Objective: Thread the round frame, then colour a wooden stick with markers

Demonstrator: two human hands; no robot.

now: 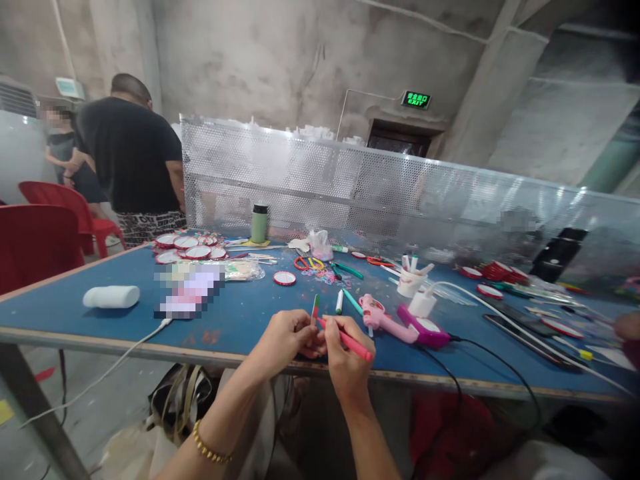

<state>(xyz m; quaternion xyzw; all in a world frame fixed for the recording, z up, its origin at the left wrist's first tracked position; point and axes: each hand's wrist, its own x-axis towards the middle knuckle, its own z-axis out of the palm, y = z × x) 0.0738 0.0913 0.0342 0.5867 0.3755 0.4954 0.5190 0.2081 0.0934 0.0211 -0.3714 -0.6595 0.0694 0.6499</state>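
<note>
My left hand point(286, 341) is closed at the table's front edge, pinching a small flat stick point(315, 306) upright. Green covers the stick's upper part, with a reddish tone lower down. A red marker point(356, 345) is gripped in my right hand point(346, 367) like a pen, its tip close to the stick; whether they touch I cannot tell. Just beyond my hands lie a white marker with a dark green cap point(340, 302) and a teal pen point(353, 301). A pink glue gun point(385, 319) rests to the right of them.
A purple power block point(425, 328) with a white charger and cables sits right of the glue gun. Farther back are a cup of markers point(411, 283), pliers point(349, 270), round red-rimmed discs point(285, 279) and a green bottle point(259, 224). A white bottle point(111, 297) lies left; two people stand beyond.
</note>
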